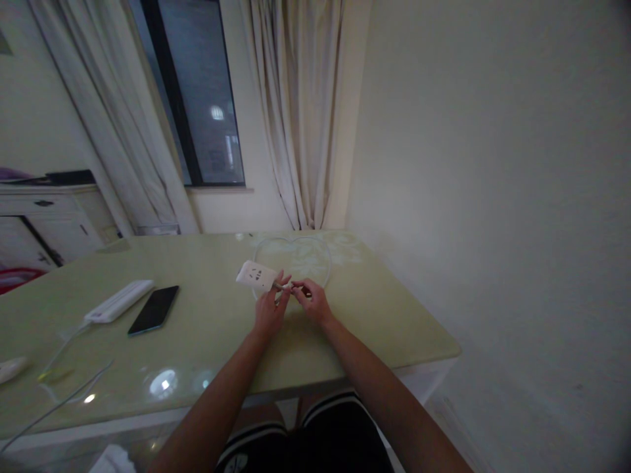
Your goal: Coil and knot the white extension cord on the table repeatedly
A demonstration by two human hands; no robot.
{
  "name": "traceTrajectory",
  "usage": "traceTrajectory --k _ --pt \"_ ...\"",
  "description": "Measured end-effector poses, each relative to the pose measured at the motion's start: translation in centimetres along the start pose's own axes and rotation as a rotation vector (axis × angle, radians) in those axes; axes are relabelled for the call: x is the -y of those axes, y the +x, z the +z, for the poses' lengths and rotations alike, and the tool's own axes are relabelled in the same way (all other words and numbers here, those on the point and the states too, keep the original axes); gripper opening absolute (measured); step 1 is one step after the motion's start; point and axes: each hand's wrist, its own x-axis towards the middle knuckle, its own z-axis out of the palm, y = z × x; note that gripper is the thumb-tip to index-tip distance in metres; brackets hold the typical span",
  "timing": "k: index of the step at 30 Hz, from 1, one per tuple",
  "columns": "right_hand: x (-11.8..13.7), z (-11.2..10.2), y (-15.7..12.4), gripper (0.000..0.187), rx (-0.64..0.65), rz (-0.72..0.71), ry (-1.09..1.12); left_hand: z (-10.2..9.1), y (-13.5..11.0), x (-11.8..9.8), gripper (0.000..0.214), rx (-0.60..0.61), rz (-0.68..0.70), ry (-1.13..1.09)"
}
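A small white power strip (255, 274), its socket holes facing up, is held slightly tilted over the middle of the table. My left hand (271, 310) has its fingers closed around the strip's right end, where the cord comes out. Close beside it, my right hand (311, 299) pinches the short stretch of cord between the two hands; its fingertips partly hide what they grip. The rest of the white cord (329, 259) loops over the tabletop behind both hands.
A black phone (154, 310) lies on the glossy table (389, 315) at the left, next to a long white power strip (119, 301) with its cord. A thin cable (64, 402) crosses the front left, near a white object (10, 369). A wall (493, 197) borders the right side.
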Motion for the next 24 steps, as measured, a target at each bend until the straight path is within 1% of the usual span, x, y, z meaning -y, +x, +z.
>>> traceTrajectory --k 1,4,6,9,12,14,16,17,18,21,24 --pt "0.0 -0.1 -0.1 0.023 0.03 -0.06 -0.02 -0.1 0.1 0.0 0.047 -0.017 -0.012 -0.036" --pt "-0.2 -0.3 0.0 0.034 0.076 -0.184 -0.068 -0.3 0.3 0.1 0.048 -0.039 -0.032 -0.146" --pt "-0.3 -0.5 0.1 0.035 0.071 -0.202 -0.111 -0.3 0.3 0.0 0.049 -0.044 -0.023 -0.207" --pt "-0.4 -0.8 0.2 0.027 0.044 -0.214 -0.175 -0.3 0.4 -0.5 0.052 -0.022 -0.031 -0.338" --pt "-0.4 -0.8 0.2 0.019 -0.014 -0.272 -0.249 -0.3 0.5 -1.0 0.058 0.003 -0.085 -0.475" --pt "-0.3 -0.5 0.1 0.016 -0.093 -0.285 -0.308 -0.5 0.7 -1.3 0.061 -0.043 -0.121 -0.513" --pt "-0.2 -0.3 0.0 0.008 -0.186 -0.257 -0.391 -0.8 0.9 -1.4 0.063 -0.109 -0.166 -0.544" --pt "0.0 -0.2 -0.1 0.004 -0.208 -0.236 -0.442 -0.9 1.0 -1.4 0.064 -0.133 -0.196 -0.569" --pt "0.1 -0.2 -0.2 0.007 -0.208 -0.216 -0.495 -1.0 1.2 -1.3 0.065 -0.148 -0.227 -0.598" --pt "0.8 -0.1 -0.6 0.026 -0.127 -0.203 -0.632 -1.1 1.4 -0.8 0.067 -0.171 -0.318 -0.684" --pt "1.5 0.4 -0.9 0.034 -0.097 -0.2 -0.726 -1.3 1.6 -0.5 0.07 -0.176 -0.388 -0.799"
